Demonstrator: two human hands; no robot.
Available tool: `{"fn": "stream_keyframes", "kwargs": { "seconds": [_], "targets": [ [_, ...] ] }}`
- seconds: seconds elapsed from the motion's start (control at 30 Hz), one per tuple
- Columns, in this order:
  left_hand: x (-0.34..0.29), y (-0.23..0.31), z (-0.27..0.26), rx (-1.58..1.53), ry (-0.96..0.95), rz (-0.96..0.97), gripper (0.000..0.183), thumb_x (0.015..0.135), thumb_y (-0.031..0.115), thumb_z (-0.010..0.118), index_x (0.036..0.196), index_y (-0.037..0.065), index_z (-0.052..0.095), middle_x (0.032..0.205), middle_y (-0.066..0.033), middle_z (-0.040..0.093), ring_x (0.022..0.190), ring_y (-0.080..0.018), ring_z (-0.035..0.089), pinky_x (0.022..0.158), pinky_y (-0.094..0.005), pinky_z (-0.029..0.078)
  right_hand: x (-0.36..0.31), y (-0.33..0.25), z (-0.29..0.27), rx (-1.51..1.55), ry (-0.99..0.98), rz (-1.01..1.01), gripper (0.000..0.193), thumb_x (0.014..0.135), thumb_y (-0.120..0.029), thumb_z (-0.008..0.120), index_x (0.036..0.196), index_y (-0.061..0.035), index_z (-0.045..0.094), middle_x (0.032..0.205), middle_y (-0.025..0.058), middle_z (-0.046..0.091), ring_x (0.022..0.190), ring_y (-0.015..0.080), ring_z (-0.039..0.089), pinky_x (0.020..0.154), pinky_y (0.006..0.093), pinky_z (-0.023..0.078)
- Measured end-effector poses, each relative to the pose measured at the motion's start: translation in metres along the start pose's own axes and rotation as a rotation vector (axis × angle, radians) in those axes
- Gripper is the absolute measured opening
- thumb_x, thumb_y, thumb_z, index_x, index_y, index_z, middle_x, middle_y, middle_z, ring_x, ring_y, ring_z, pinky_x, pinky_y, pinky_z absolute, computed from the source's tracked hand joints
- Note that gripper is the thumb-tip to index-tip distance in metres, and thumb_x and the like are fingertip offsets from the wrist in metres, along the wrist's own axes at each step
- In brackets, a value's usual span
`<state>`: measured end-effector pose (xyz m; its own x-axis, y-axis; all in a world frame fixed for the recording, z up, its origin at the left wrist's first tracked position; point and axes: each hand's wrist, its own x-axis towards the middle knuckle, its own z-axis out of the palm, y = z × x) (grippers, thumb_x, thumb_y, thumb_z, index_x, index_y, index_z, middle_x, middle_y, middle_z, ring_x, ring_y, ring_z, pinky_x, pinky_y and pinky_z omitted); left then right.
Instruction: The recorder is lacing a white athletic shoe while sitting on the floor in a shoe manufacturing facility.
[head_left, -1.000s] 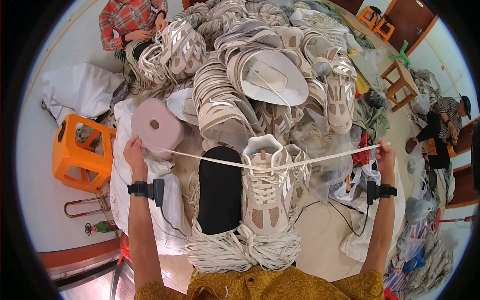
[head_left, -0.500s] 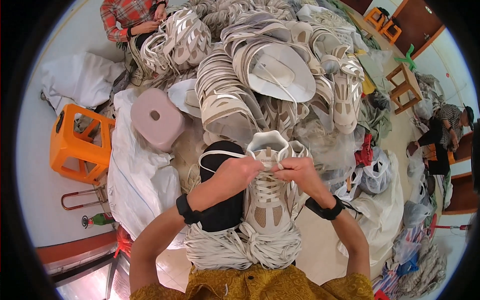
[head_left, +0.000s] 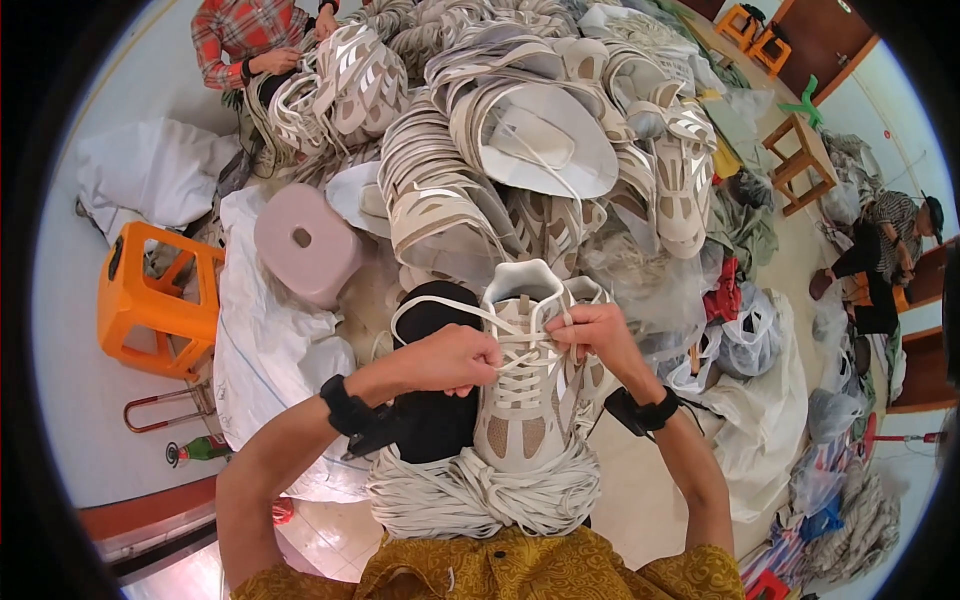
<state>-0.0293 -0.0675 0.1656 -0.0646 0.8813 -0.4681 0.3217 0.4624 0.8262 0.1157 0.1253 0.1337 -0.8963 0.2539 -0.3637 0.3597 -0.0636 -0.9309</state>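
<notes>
A beige and white shoe upper (head_left: 525, 425) rests in front of me, its collar pointing away from me. White shoelace (head_left: 519, 385) crosses its front in several rows. My left hand (head_left: 462, 358) is closed beside the upper's left edge, gripping the lace. On the other edge, near the top eyelets, my right hand (head_left: 590, 328) pinches the lace between thumb and fingers. A loop of lace curves out to the left over a black, rounded pad (head_left: 435, 425). Below the upper lies a thick bundle of white shoelaces (head_left: 485, 495) on my lap.
A large heap of stacked shoe uppers (head_left: 540, 135) stands ahead. On the left are a pink stool (head_left: 308, 245), an orange stool (head_left: 160, 300) and white sacking (head_left: 270, 370). A co-worker in a checked shirt (head_left: 250, 40) handles uppers at far left; another person (head_left: 890, 240) sits at far right.
My left hand has moved left and down, away from the tongue. My right hand has shifted slightly right. The hands are farther apart, uncovering the tongue and upper lace rows.
</notes>
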Motion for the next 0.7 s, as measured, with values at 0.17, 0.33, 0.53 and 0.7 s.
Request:
{"fn": "stream_keyframes", "kwargs": {
  "seconds": [0.17, 0.33, 0.53, 0.7],
  "targets": [
    [-0.019, -0.004, 0.032, -0.014, 0.09, 0.045, 0.011, 0.078, 0.012, 0.056, 0.075, 0.002, 0.058, 0.069, -0.0048, 0.057, 0.059, -0.0155, 0.056, 0.053, -0.0249, 0.044, 0.005, 0.004, -0.007, 0.077, 0.041, 0.034, 0.016, 0.074, -0.009, 0.062, 0.084, 0.0026, 0.065, 0.065, 0.0026, 0.06, 0.05, 0.0057, 0.05, 0.046, 0.0173, 0.039],
    [-0.012, -0.007, 0.023, 0.574, 0.531, 0.318, 0.011, 0.074, 0.01, 0.06, 0.079, 0.001, 0.06, 0.081, -0.0098, 0.059, 0.076, -0.028, 0.057, 0.067, -0.0324, 0.045, -0.012, 0.004, -0.007, 0.053, 0.052, 0.016, 0.015, 0.072, -0.008, 0.064, 0.084, 0.0012, 0.066, 0.065, 0.0018, 0.061, 0.052, 0.0051, 0.051, 0.047, 0.0177, 0.039],
    [-0.008, -0.008, 0.018, 0.365, 0.475, 0.41, 0.012, 0.075, 0.009, 0.06, 0.082, -0.001, 0.059, 0.084, -0.0117, 0.058, 0.078, -0.0269, 0.056, 0.069, -0.0336, 0.045, -0.035, 0.008, 0.013, -1.236, 0.158, -0.778, 0.013, 0.067, -0.015, 0.069, 0.072, -0.004, 0.063, 0.066, 0.0104, 0.06, 0.053, 0.0161, 0.056, 0.048, 0.0267, 0.043],
    [-0.008, -0.009, 0.021, 0.256, 0.419, 0.372, 0.014, 0.076, 0.01, 0.059, 0.084, -0.001, 0.058, 0.081, -0.0122, 0.058, 0.075, -0.0275, 0.057, 0.067, -0.0328, 0.045, -0.029, -0.005, 0.009, -0.674, -0.002, -0.387, 0.008, 0.069, -0.01, 0.065, 0.068, -0.0034, 0.061, 0.057, 0.0011, 0.054, 0.05, 0.0084, 0.048, 0.045, 0.0233, 0.036]
  ]
}}
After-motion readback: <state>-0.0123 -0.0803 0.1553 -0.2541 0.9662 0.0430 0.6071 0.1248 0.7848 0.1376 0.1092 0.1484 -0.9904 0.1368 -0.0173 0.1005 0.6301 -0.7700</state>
